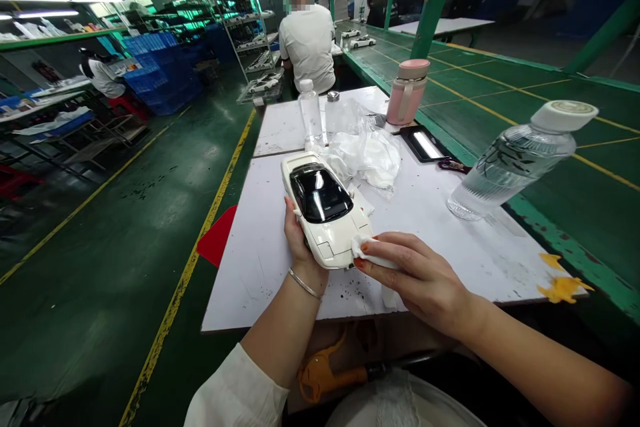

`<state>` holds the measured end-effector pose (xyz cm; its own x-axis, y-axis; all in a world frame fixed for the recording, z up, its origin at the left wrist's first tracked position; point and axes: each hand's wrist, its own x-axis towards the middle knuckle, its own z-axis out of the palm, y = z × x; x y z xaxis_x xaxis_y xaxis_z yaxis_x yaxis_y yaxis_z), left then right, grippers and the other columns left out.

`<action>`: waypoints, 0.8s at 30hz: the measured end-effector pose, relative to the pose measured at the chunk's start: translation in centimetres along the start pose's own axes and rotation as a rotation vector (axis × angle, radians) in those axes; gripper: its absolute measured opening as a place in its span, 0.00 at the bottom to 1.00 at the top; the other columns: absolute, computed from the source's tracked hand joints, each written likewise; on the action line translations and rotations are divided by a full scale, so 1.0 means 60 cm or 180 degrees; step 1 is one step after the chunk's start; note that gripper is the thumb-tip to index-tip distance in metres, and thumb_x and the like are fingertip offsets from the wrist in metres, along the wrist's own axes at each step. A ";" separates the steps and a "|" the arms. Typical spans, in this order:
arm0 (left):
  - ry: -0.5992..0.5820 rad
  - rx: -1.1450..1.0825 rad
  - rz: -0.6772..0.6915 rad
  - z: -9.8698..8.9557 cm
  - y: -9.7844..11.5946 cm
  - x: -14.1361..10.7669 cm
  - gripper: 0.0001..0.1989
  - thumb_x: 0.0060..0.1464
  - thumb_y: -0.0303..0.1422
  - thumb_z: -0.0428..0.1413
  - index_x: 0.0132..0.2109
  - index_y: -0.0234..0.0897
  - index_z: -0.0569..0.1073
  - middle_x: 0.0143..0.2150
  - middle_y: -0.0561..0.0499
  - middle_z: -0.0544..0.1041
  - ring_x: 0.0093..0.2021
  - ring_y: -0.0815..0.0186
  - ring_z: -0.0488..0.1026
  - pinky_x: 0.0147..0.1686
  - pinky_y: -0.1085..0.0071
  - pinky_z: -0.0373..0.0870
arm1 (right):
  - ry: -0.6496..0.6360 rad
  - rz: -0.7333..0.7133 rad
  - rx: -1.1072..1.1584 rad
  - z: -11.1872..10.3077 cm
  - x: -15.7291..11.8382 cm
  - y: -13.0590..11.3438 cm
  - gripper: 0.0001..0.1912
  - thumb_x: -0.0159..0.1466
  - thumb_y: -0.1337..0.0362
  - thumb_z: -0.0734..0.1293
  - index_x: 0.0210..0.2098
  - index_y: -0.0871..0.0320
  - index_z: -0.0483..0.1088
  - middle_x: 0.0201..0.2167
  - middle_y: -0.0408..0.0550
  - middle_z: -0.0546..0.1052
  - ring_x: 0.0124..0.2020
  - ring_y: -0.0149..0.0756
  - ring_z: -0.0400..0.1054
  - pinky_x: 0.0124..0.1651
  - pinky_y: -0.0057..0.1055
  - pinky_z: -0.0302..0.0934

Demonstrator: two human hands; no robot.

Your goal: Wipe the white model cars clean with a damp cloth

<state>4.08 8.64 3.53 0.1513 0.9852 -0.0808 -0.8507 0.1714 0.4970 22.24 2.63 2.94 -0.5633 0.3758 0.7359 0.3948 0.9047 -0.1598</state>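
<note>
A white model car (333,230) with dark glass is held up over the white tabletop (260,247), its nose toward me. My left hand (299,233) grips it from below along its left side; most of those fingers are hidden under the body. My right hand (407,267) pinches a folded white cloth (361,248) and presses it against the front corner of the car. Behind the car lie crumpled clear plastic bags (367,153).
A clear bottle with a white lid (515,160) stands at right, a pink flask (409,92) and a black-framed panel (425,143) farther back. Another clear bottle (311,110) stands behind the bags. An orange air gun (325,377) hangs below the table edge. A person in white (309,47) sits ahead.
</note>
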 end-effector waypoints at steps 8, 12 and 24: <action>-0.0174 -0.0040 -0.0160 0.003 0.000 -0.001 0.40 0.61 0.62 0.39 0.60 0.36 0.74 0.52 0.41 0.80 0.51 0.48 0.76 0.52 0.49 0.71 | -0.0012 -0.0113 -0.0151 -0.014 0.005 0.007 0.18 0.68 0.78 0.61 0.52 0.66 0.76 0.52 0.60 0.78 0.58 0.46 0.66 0.55 0.41 0.72; -0.0070 -0.0097 -0.0162 0.006 0.002 -0.001 0.39 0.62 0.61 0.38 0.60 0.35 0.74 0.55 0.40 0.79 0.53 0.48 0.76 0.56 0.47 0.69 | -0.0005 -0.0123 -0.0215 -0.019 0.003 0.011 0.18 0.68 0.78 0.61 0.52 0.66 0.76 0.52 0.60 0.78 0.57 0.47 0.67 0.55 0.42 0.72; -0.0330 -0.0024 -0.0141 0.001 -0.002 -0.002 0.39 0.62 0.61 0.39 0.59 0.37 0.75 0.53 0.41 0.80 0.52 0.49 0.76 0.50 0.53 0.72 | 0.0339 0.0143 -0.0125 -0.019 0.013 0.011 0.27 0.62 0.86 0.62 0.58 0.65 0.71 0.54 0.61 0.74 0.58 0.47 0.68 0.56 0.45 0.71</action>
<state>4.18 8.52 3.54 0.2400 0.9707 -0.0124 -0.8457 0.2153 0.4884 22.88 3.26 4.16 -0.4650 0.3904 0.7946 0.4472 0.8782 -0.1698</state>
